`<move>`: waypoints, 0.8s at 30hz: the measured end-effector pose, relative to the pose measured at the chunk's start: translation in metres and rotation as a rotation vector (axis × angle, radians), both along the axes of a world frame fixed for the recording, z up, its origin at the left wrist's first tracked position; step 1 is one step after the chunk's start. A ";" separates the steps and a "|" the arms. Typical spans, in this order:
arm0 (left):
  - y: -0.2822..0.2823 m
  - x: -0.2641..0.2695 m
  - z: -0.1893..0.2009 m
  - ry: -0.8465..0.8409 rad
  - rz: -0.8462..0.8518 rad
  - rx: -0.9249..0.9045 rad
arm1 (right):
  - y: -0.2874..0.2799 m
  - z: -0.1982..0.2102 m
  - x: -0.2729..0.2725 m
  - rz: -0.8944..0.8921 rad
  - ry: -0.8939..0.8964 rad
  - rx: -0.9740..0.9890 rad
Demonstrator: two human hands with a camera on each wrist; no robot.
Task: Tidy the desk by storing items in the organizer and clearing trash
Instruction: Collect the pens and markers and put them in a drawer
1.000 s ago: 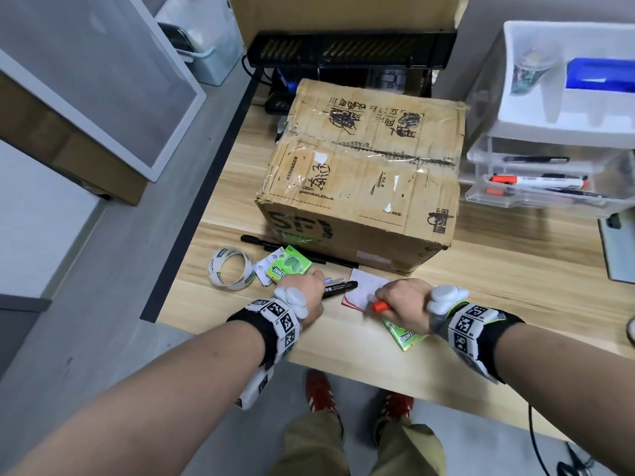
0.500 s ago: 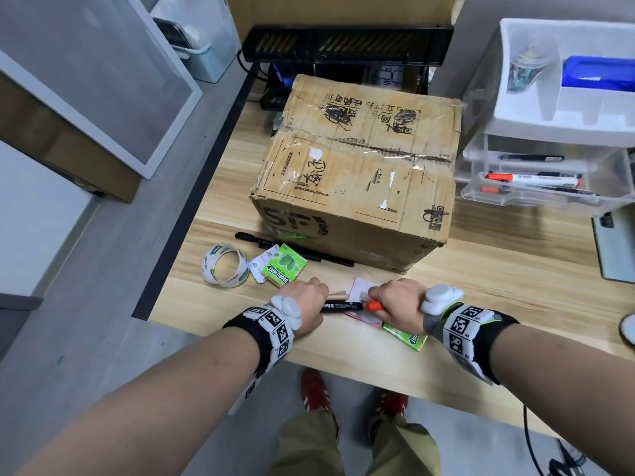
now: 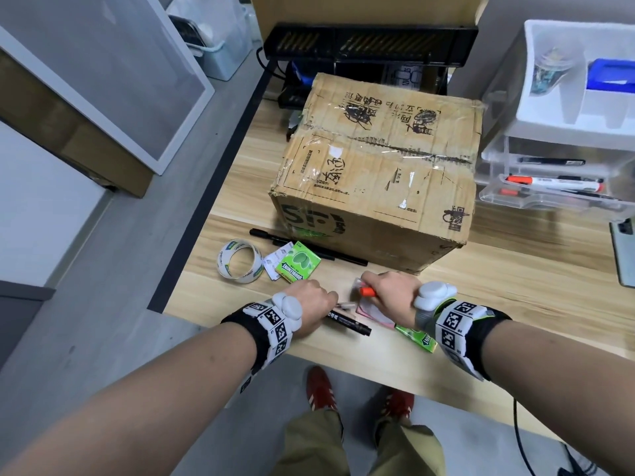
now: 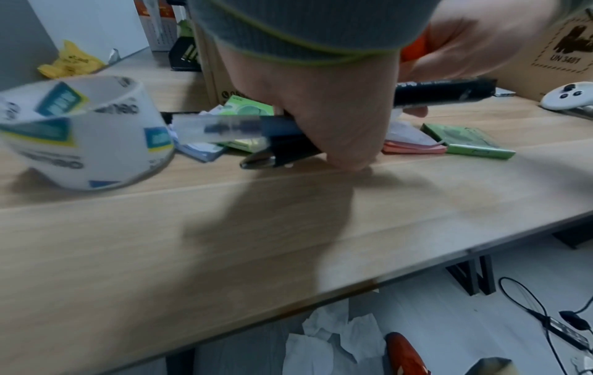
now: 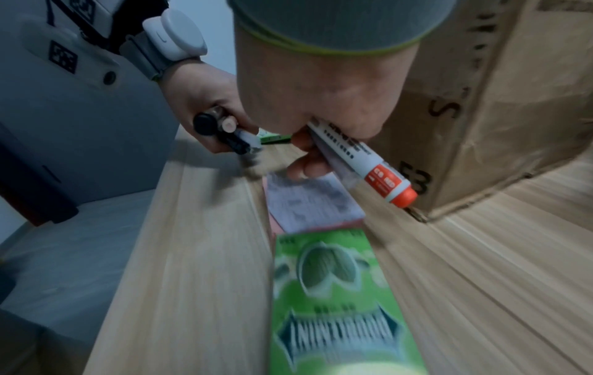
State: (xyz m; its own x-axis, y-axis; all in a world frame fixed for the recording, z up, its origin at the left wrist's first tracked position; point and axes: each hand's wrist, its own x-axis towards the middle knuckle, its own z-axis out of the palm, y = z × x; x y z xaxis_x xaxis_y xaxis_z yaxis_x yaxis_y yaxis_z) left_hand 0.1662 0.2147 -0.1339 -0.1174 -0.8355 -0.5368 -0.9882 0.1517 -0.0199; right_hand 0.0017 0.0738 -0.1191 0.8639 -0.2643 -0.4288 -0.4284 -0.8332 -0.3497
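Observation:
My left hand (image 3: 318,302) grips a bundle of pens near the desk's front edge: a black marker (image 3: 350,322) sticks out to the right, and a clear-capped pen (image 4: 218,128) pokes out on the other side. Just to its right, my right hand (image 3: 386,292) grips a white marker with a red cap (image 5: 362,162) above a pink sticky-note pad (image 3: 374,312) topped by a paper slip. A green gum box (image 3: 415,336) lies under my right wrist. The clear drawer organizer (image 3: 549,197) stands at the far right with markers in its drawers.
A large cardboard box (image 3: 378,173) fills the middle of the desk. A tape roll (image 3: 238,264), a second gum box (image 3: 298,266), paper slips and black pens (image 3: 302,245) lie to its front left. Crumpled tissues (image 4: 333,337) are on the floor under the desk.
The black marker in my left hand has swung from pointing at the right hand to slanting toward the desk's front edge. My right hand has shifted slightly away with the red-capped marker.

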 end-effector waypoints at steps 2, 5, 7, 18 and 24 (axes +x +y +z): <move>0.008 0.007 0.005 0.018 0.017 0.024 | 0.010 -0.003 0.017 -0.005 -0.018 0.026; 0.020 0.015 0.011 0.048 0.083 0.060 | 0.025 -0.008 0.044 -0.031 -0.034 0.027; 0.025 0.020 0.014 0.038 0.089 0.072 | 0.032 -0.012 0.059 -0.072 -0.039 0.027; 0.017 0.040 0.015 -0.039 0.282 0.036 | 0.036 -0.036 0.086 -0.057 0.098 -0.114; 0.016 0.040 0.003 -0.058 0.321 0.060 | 0.022 -0.022 0.075 -0.029 -0.006 -0.088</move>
